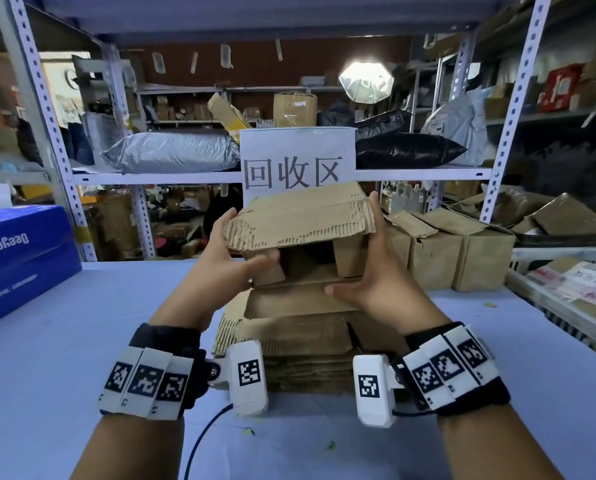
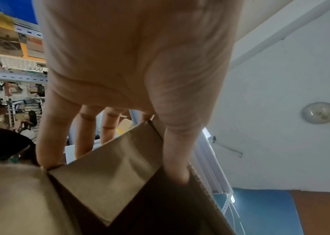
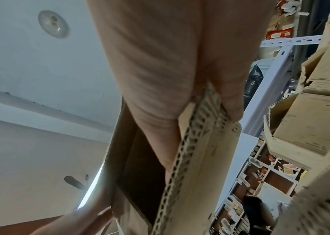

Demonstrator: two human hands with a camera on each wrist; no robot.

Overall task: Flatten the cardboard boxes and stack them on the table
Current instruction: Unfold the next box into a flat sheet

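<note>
Both grip open box [image 1: 303, 233] | left hand [image 1: 227, 268], right hand [image 1: 379, 271] pinching sides | should collapse squarely over flattened stack [image 1: 289, 327]

Box [image 1: 300, 216] hides both hands' fingertips; flattened stack [image 1: 289, 327] partly behind wrists.

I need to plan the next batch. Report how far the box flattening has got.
Done: a stack of flattened cardboard lies on the table. In hand: the left hand and right hand grip an open box above that stack, not yet collapsed. Left: at least the row of unflattened boxes standing at the right.
</note>
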